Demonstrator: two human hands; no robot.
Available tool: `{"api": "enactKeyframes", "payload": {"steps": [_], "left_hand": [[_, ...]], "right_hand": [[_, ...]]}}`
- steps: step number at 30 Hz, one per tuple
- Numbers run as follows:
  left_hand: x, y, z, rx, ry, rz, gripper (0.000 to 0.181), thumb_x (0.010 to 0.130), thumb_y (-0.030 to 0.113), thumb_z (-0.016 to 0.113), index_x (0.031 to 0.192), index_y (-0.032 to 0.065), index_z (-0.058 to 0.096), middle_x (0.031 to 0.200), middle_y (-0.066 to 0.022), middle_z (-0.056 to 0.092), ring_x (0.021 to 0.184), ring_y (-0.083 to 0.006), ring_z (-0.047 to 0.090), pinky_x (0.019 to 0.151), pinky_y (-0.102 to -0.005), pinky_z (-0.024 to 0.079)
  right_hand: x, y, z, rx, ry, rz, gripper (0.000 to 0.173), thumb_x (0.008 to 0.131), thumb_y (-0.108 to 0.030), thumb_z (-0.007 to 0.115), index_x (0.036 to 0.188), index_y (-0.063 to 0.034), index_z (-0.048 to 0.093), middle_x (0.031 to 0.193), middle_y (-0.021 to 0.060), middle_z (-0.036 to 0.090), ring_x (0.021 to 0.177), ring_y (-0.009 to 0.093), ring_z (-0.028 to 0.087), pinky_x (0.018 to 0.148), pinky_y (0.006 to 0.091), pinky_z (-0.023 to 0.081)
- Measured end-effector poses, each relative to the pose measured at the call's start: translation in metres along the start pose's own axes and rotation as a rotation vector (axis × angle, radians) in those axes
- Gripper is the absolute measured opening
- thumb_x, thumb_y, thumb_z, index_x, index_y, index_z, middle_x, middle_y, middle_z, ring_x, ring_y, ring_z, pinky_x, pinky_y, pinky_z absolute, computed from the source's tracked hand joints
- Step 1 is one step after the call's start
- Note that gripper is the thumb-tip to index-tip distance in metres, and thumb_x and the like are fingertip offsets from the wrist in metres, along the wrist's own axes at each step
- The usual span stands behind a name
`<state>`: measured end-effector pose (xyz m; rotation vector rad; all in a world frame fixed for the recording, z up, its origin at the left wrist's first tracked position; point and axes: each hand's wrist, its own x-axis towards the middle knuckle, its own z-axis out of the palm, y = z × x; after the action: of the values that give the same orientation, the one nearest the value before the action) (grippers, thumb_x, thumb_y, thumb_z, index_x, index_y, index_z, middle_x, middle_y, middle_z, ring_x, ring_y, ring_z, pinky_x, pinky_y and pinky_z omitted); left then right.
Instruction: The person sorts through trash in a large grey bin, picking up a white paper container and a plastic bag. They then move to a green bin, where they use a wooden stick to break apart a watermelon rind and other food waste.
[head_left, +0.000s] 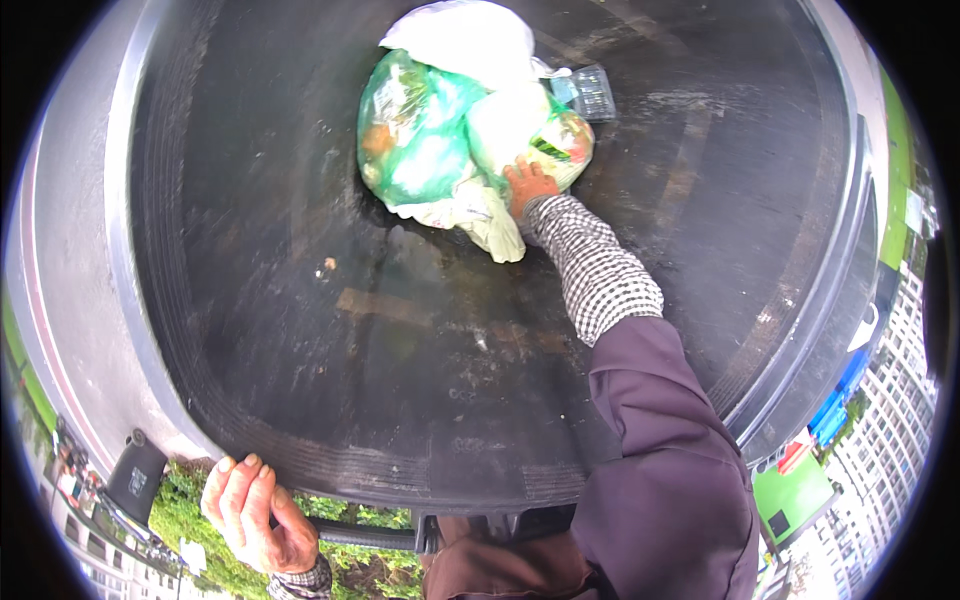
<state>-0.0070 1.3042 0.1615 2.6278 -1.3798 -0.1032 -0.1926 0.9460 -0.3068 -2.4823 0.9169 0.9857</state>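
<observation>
Deep inside a dark plastic wheeled bin, green and white plastic bags (431, 150) of refuse lie in a heap. My right hand (531, 186) reaches down with its fingers spread over the near side of the bags; whether it grips them cannot be told. A checked cuff covers that forearm. Beside the heap lies a clear plastic container (592, 91). My left hand (259, 517) is at the near left corner of the bin's rim (176, 409), fingertips against the edge and the thumb below; how firmly it holds is unclear.
The bin's inner wall (390, 360) bears stains and small scraps. A black bar handle (364, 534) runs along the near side. Green shrubs (180, 502) and a dark box-like object (135, 476) stand beyond at lower left. A green bin lid (795, 487) shows at lower right.
</observation>
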Motion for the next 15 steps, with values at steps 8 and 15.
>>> {"api": "enactKeyframes", "payload": {"steps": [8, 15], "left_hand": [[-0.003, -0.001, 0.004, -0.079, 0.009, -0.039, 0.017, 0.081, -0.004, 0.068, 0.097, 0.0008, 0.069, 0.104, -0.0131, 0.070, 0.107, -0.0337, 0.063, 0.096, -0.0435, 0.049], [-0.002, -0.002, 0.001, -0.212, 0.205, 0.098, 0.015, 0.083, -0.003, 0.069, 0.097, 0.0013, 0.068, 0.100, -0.0119, 0.069, 0.105, -0.0338, 0.063, 0.095, -0.0416, 0.049]], "right_hand": [[-0.014, -0.016, -0.081, -0.021, -0.217, -0.053, 0.065, 0.088, -0.035, 0.067, 0.147, -0.0135, 0.047, 0.154, 0.0152, 0.040, 0.132, 0.036, 0.051, 0.110, 0.0445, 0.044], [-0.129, -0.035, -0.276, -0.112, 0.262, -0.338, 0.049, 0.093, -0.031, 0.062, 0.136, -0.0098, 0.056, 0.132, 0.0206, 0.059, 0.118, 0.038, 0.059, 0.101, 0.0463, 0.048]]}}
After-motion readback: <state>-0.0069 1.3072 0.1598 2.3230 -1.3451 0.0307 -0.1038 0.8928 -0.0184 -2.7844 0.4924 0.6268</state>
